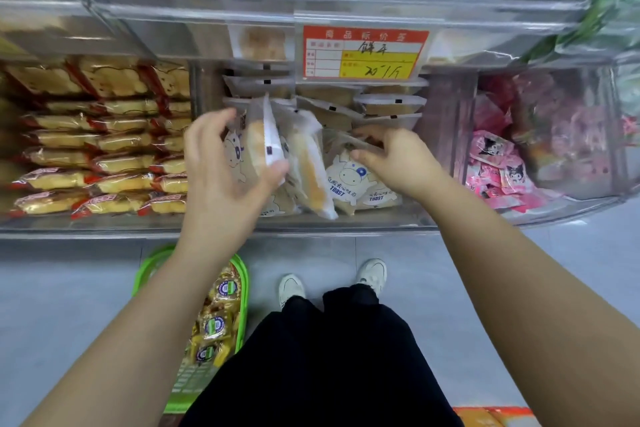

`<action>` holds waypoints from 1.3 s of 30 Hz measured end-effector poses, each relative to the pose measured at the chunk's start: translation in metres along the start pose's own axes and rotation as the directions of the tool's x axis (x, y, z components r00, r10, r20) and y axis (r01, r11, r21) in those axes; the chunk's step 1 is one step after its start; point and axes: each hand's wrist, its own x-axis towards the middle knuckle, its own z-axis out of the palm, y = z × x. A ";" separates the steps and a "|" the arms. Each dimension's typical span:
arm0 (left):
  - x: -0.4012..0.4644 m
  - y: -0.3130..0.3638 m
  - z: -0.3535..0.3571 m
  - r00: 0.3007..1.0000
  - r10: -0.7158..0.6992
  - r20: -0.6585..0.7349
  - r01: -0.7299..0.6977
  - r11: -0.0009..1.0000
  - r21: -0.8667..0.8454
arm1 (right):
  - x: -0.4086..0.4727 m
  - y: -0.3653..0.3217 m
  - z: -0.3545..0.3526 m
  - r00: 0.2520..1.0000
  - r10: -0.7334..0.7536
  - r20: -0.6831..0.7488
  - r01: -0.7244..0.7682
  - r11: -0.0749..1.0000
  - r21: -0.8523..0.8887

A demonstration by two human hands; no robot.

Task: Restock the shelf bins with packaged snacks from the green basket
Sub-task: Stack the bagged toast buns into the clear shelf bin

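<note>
Both hands are up in the middle shelf bin (346, 218), the clear one with toast packets. The left hand (221, 166) has its fingers curled loosely round an upright toast packet (265, 135), thumb against its lower edge, though motion blur makes the grip hard to judge. The right hand (391, 159) is a little apart from it, fingers bent down and pinching the top of a flat packet with a cartoon cow (346, 177) that lies in the same bin. Between the two hands another packet (311, 170) leans on edge.

A red and yellow price tag (365, 52) hangs on the upper bin's front, just above the hands, covering part of the stacked packets (391, 104) at the back. To the left, a bin holds rows of yellow cakes in red-edged wrappers (104, 163); to the right, a bin holds pink packets (495, 166).

The green basket (242, 274) sits on the grey floor (69, 288) below the shelf, partly hidden under the left forearm, with gold-wrapped snacks (218, 319) in it. White shoes (372, 274) and black trousers (329, 357) show beside it.
</note>
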 end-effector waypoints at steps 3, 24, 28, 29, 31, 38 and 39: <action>-0.013 -0.008 0.008 0.981 -0.076 0.176 0.070 0.997 0.039 | -0.008 -0.009 -0.002 0.976 -0.048 -0.212 0.063 0.996 0.066; 0.058 -0.009 0.031 0.984 0.090 0.152 -0.146 0.899 0.414 | 0.014 -0.016 -0.010 0.981 0.192 0.013 -0.118 0.546 0.830; 0.035 -0.009 0.027 0.952 0.296 0.074 -0.303 0.886 0.352 | 0.048 -0.024 -0.006 0.928 0.372 -0.003 -0.209 0.527 0.824; 0.031 -0.009 0.029 0.916 0.380 0.126 -0.399 0.846 0.352 | 0.054 -0.026 -0.004 0.924 0.383 -0.009 -0.224 0.559 0.798; 0.030 -0.009 0.039 0.800 0.512 0.312 -0.598 0.723 0.346 | 0.061 -0.030 -0.003 0.936 0.352 0.025 -0.246 0.600 0.762; 0.072 -0.006 0.053 0.875 0.342 0.342 -0.482 0.678 0.556 | 0.008 -0.003 -0.005 0.966 0.229 -0.117 -0.182 0.931 0.316; 0.078 -0.006 0.054 0.892 0.321 0.319 -0.451 0.691 0.565 | -0.003 0.002 -0.001 0.979 0.193 -0.061 -0.178 0.965 0.190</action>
